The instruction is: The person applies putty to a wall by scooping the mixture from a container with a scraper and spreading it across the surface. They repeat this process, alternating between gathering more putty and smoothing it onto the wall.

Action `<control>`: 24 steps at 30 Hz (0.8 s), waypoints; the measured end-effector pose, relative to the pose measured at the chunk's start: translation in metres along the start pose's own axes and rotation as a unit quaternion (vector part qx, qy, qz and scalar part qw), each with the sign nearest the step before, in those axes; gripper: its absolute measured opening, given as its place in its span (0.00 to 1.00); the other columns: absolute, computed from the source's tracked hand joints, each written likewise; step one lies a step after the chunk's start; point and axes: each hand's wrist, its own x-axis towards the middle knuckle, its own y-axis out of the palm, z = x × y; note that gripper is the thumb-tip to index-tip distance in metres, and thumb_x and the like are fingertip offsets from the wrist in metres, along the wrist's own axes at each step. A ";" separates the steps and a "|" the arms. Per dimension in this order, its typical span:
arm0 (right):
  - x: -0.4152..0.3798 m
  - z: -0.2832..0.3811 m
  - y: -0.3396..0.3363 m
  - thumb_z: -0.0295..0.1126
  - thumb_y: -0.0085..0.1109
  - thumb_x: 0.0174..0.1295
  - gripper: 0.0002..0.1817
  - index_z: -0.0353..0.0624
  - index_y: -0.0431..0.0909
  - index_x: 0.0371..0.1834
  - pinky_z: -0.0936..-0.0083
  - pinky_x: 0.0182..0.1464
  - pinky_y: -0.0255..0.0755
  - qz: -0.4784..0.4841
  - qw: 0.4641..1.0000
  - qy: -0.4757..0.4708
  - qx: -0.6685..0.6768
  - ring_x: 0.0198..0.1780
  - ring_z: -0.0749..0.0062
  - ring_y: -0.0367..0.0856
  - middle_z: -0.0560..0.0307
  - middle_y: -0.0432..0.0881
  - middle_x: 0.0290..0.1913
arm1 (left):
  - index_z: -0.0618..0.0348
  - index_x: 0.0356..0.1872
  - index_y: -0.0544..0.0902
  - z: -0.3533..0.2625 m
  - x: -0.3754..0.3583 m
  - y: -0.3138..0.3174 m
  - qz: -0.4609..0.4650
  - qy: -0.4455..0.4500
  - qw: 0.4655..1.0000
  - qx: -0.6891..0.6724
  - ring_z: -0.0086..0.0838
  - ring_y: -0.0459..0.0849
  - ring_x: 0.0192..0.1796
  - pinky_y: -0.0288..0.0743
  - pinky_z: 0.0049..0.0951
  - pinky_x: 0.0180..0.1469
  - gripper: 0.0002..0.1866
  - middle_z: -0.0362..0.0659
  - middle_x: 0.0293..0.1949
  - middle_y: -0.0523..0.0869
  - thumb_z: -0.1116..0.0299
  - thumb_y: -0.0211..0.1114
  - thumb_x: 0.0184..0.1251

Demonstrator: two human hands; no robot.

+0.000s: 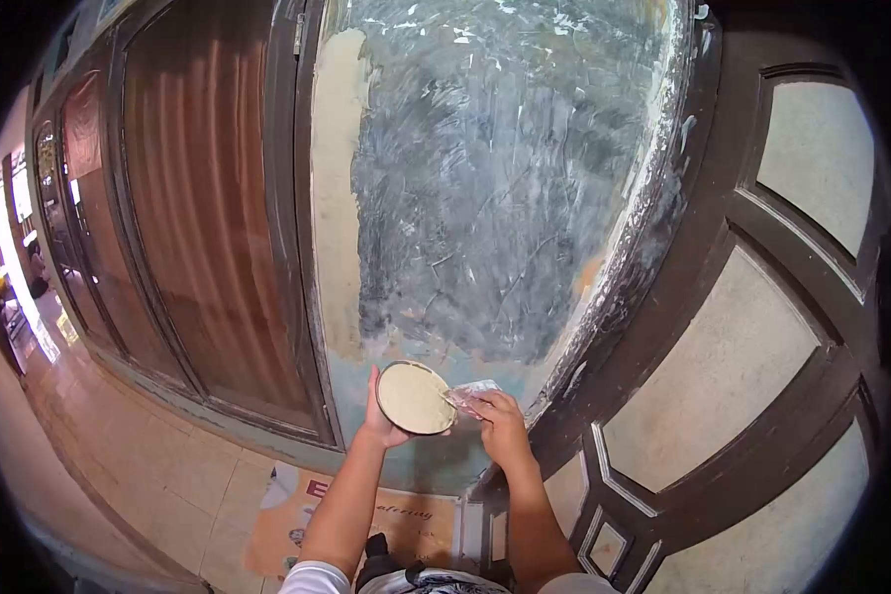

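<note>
My left hand (379, 416) grips a round, dark-rimmed bowl (413, 396) from its left side and below; cream-coloured paste fills it. At the bowl's right edge, my right hand (499, 414) is closed around a scraper (462, 394) smeared with pale paste. The scraper's tip reaches over the rim and seems to touch the paste. Behind both hands stands a patchy grey wall panel (495, 198), with a cream coated strip (339, 198) down its left side and bluish-green paint low down.
Left of the panel is a dark-framed window (203, 198) with a brown curtain behind it. A dark panelled door (703, 396) with pale insets stands at right. An orange printed banner (366, 520) lies on the tiled floor (183, 485).
</note>
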 end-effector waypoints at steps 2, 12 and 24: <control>0.000 0.000 0.000 0.13 0.58 0.56 0.24 0.43 0.91 0.53 0.56 0.71 0.73 0.002 1.000 0.001 -0.012 0.65 0.44 0.80 0.47 0.87 0.57 | 0.48 0.78 0.71 0.003 0.001 0.003 -0.021 0.014 0.999 0.032 0.73 0.77 0.69 0.70 0.87 0.62 0.56 0.57 0.75 0.76 0.12 0.40 0.65; -0.002 -0.009 0.005 0.11 0.56 0.54 0.26 0.39 0.90 0.55 0.55 0.71 0.72 -0.001 1.000 0.027 0.007 0.66 0.42 0.78 0.44 0.86 0.59 | 0.49 0.78 0.71 0.013 0.005 0.009 -0.022 0.010 0.998 0.063 0.69 0.77 0.71 0.71 0.87 0.62 0.56 0.56 0.76 0.75 0.13 0.38 0.66; 0.011 -0.007 0.013 0.15 0.60 0.57 0.20 0.38 0.89 0.53 0.57 0.66 0.76 -0.051 0.999 -0.003 0.008 0.60 0.44 0.83 0.45 0.88 0.55 | 0.49 0.79 0.70 0.034 -0.010 0.004 -0.070 0.023 0.997 0.019 0.71 0.77 0.70 0.69 0.87 0.64 0.56 0.59 0.75 0.75 0.13 0.40 0.66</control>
